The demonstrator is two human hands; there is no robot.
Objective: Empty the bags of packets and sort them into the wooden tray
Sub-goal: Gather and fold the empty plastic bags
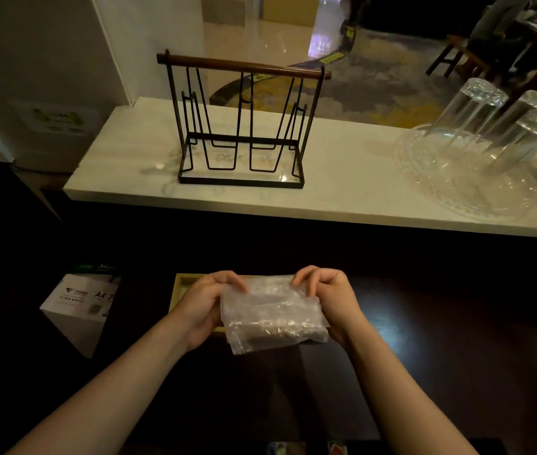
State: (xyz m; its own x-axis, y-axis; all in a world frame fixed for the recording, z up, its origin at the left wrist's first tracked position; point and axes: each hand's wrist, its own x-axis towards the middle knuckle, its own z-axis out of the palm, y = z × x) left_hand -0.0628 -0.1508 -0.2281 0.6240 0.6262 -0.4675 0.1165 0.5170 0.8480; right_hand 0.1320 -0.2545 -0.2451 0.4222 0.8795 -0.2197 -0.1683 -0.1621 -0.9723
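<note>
**Both hands grip a clear bag over the wooden tray**

The left hand [206, 302] and the right hand [329, 298] hold a clear plastic bag [273, 315] between them, above the dark tabletop [425, 339]. Each hand pinches one upper corner of the bag, fingers curled over the top edge and thumbs behind it. The bag hangs crumpled from that edge. Dark contents sit along its bottom, but they are too blurred to tell as single packets.

The wooden tray [183, 284] lies flat on the tabletop directly under the bag and hands. Only its far left corner and a strip of its near rim show; the rest is hidden, so what its compartments hold cannot be told.

A white box of A4 paper [78, 310] stands near the left edge of the tabletop, well apart from the tray. Behind the tabletop runs a raised pale marble ledge [342, 178]. On it stands a black wire rack with a wooden top bar [241, 126], and toward the right end, upturned drinking glasses [477, 116] rest on a clear glass tray [457, 188].
</note>
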